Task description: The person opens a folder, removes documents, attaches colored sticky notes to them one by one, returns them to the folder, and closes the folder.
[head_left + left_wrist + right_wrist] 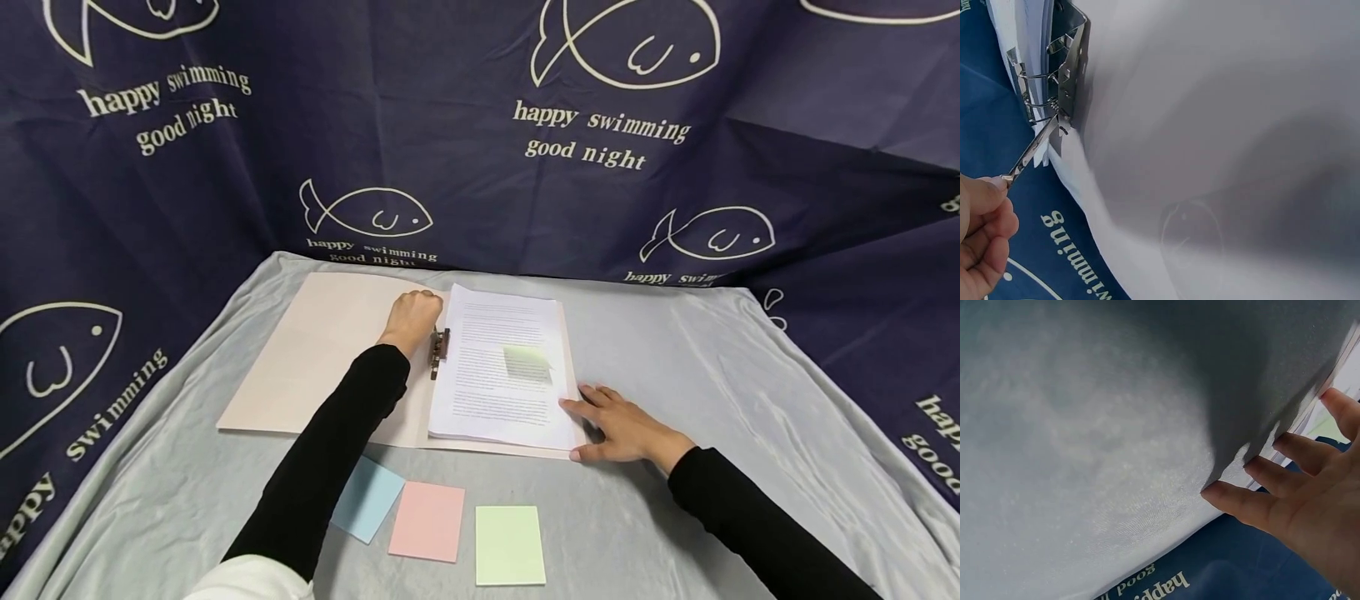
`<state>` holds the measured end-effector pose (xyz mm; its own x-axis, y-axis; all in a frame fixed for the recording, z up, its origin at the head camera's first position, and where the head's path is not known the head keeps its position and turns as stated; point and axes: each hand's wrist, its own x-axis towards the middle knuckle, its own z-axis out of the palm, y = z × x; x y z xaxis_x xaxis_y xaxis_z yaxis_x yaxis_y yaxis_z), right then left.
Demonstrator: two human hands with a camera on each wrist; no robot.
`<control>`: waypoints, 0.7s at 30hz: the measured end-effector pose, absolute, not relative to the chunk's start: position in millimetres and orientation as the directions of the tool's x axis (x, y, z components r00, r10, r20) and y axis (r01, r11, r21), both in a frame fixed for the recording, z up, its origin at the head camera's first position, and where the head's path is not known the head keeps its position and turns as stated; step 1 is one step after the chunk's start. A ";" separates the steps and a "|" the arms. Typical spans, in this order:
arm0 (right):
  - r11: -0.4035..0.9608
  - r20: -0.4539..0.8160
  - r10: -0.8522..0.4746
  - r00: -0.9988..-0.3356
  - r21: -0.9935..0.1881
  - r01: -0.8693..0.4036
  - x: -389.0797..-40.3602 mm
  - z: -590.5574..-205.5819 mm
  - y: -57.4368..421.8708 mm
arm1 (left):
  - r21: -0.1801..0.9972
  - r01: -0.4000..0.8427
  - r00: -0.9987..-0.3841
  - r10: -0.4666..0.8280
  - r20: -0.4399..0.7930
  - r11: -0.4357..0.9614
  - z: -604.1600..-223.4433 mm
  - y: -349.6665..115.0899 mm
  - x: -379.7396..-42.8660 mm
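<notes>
A pale pink folder [322,350] lies spread open, with a stack of printed paper [495,408] on its right half. One light green sticky note [525,363] is on the top page. Along the spine sits a metal clip [1072,69], its prongs running through the paper's edge. My left hand [412,319] pinches the end of the clip's metal lever [1030,153] between thumb and fingers; the lever sticks out at an angle. My right hand [622,429] rests with fingers spread at the folder's lower right edge, fingertips touching the paper's edge and the cloth beside it.
In front of the folder lie a blue note pad [369,500], partly behind the left sleeve, a pink pad [427,522] and a light green pad [510,546]. Grey cloth [660,350] covers the table. A dark blue printed curtain [465,150] hangs around the back and sides.
</notes>
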<state>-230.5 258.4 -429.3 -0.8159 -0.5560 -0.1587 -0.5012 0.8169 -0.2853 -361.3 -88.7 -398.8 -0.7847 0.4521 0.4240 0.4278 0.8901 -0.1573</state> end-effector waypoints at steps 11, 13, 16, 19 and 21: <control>0.811 -0.161 -0.560 -0.813 -0.309 -0.497 -228.3 -430.3 257.4 | -0.120 0.505 -0.774 0.510 0.375 0.855 -387.3 -100.3 -335.0; 0.813 -0.162 -0.557 -0.815 -0.310 -0.493 -228.0 -429.6 258.2 | -0.103 0.526 -0.772 0.525 0.358 0.844 -386.4 -100.3 -329.2; 0.814 -0.160 -0.556 -0.816 -0.307 -0.494 -228.5 -428.7 258.9 | -0.055 0.550 -0.778 0.535 0.329 0.834 -385.7 -98.9 -321.1; 0.809 -0.154 -0.561 -0.813 -0.310 -0.499 -229.4 -428.8 259.1 | -0.026 0.553 -0.791 0.535 0.297 0.833 -386.7 -97.0 -314.0; 0.807 -0.151 -0.563 -0.813 -0.314 -0.501 -229.2 -429.7 259.5 | -0.031 0.549 -0.796 0.533 0.287 0.835 -388.4 -95.8 -309.5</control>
<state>-229.2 259.5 -429.7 -0.8127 -0.5629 -0.1506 -0.5006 0.8068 -0.3137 -309.5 -95.8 -388.4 -0.7957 0.5332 0.2874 0.5487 0.8355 -0.0306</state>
